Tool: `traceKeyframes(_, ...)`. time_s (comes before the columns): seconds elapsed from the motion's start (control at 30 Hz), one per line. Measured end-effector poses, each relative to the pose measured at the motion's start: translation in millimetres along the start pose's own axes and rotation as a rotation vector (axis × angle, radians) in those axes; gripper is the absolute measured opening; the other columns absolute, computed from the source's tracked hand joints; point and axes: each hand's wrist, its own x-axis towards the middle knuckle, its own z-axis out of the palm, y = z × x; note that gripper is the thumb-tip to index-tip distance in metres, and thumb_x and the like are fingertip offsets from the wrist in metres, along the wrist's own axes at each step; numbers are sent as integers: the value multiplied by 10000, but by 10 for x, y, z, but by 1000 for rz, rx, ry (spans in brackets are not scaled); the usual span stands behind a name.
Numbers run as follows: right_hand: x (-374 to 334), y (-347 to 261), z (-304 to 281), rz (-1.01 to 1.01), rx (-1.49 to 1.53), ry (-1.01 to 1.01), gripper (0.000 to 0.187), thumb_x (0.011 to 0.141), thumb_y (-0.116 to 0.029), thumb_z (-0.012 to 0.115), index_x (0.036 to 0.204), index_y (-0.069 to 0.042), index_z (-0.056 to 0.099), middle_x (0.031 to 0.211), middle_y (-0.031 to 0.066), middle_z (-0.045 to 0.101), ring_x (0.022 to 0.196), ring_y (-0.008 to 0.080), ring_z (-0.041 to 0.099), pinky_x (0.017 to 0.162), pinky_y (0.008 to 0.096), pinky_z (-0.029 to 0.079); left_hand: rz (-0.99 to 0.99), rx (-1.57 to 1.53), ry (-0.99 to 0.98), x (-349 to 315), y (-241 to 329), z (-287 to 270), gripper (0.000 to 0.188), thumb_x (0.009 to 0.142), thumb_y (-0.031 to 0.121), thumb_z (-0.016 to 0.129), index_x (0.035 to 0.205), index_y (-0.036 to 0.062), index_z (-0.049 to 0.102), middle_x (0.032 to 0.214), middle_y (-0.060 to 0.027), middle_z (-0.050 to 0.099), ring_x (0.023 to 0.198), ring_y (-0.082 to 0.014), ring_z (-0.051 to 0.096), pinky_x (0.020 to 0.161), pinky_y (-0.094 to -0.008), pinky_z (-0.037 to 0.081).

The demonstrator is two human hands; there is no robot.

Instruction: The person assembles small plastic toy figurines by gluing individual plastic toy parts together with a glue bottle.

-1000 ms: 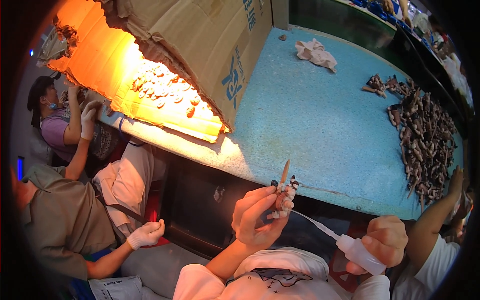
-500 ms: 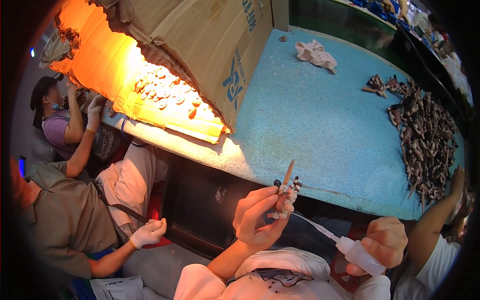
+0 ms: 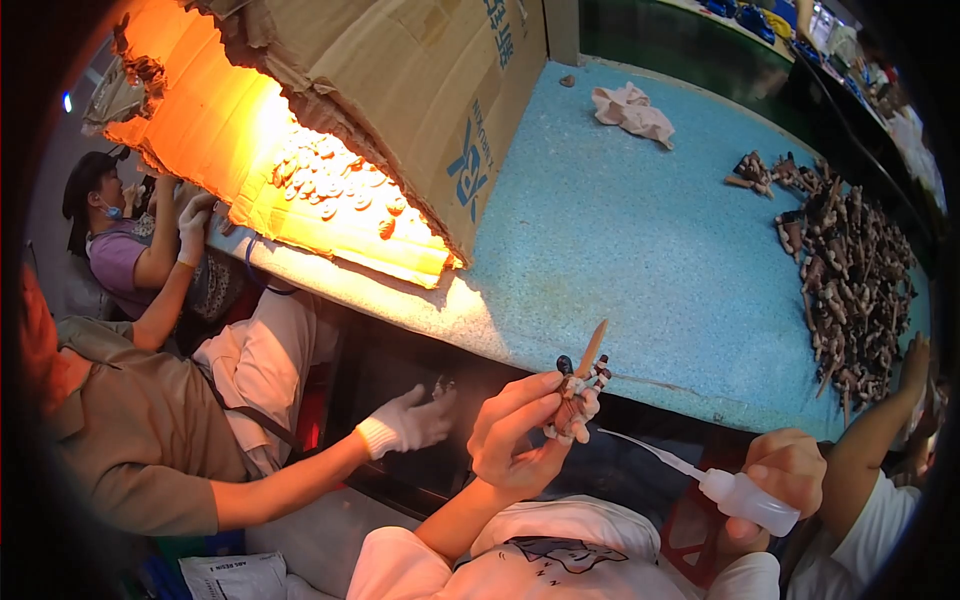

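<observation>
Between the thumb and fingers of my left hand point(image 3: 512, 440) is a small toy figurine point(image 3: 574, 408), brown and whitish with dark parts. A flat tan blade-like piece point(image 3: 594, 347) sticks up from it, over the table's near edge. My right hand point(image 3: 787, 468) is closed round a translucent white squeeze bottle point(image 3: 748, 502). The bottle's long thin nozzle point(image 3: 650, 449) points left at the figurine, its tip a little short of it.
A heap of similar figurines point(image 3: 850, 290) covers the right of the blue table point(image 3: 600, 230). A crumpled cloth point(image 3: 634, 113) lies at the back. Brightly lit small pieces point(image 3: 335, 180) sit inside a torn cardboard box point(image 3: 410, 110). A co-worker's gloved hand point(image 3: 408, 422) is close on my left.
My right hand has drawn the bottle slightly right and down, away from the figurine. The figurine has shifted slightly right, its blade tilting more. The co-worker's gloved hand has come rightward, nearer me.
</observation>
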Motion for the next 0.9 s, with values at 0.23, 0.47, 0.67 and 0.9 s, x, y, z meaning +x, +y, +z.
traceKeyframes(0.23, 6, -6, 9, 16, 2, 18, 442, 658, -316, 769, 850, 3, 529, 500, 20, 450, 320, 96, 369, 294, 197, 279, -6, -56, -39, -12, 0, -48, 262, 717, -94, 599, 971, -69, 537, 1014, -240, 553, 821, -278, 616, 644, -308, 542)
traceKeyframes(0.47, -19, -6, 48, -8, -31, -2, 438, 647, -328, 774, 844, -10, 547, 492, 10, 469, 331, 94, 374, 312, 193, 282, -23, -58, -44, -3, 27, -62, 220, 741, -67, 603, 953, -65, 546, 1003, -239, 559, 815, -282, 619, 665, -320, 540)
traceKeyframes(0.67, -104, -97, -19, 83, -154, -110, 493, 683, -544, 656, 793, -82, 521, 544, -20, 429, 482, 145, 428, 442, 259, 363, 3, 11, -128, -34, -15, -92, 270, 802, 116, 624, 982, -31, 485, 1034, -232, 520, 802, -215, 612, 677, -281, 535)
traceKeyframes(0.9, 11, -73, 52, 43, -87, -61, 381, 632, -322, 776, 784, -40, 570, 481, -7, 462, 357, 98, 391, 337, 193, 296, -52, -73, -33, -34, 22, -53, 230, 731, -36, 649, 940, -49, 552, 986, -229, 573, 819, -294, 622, 689, -338, 539)
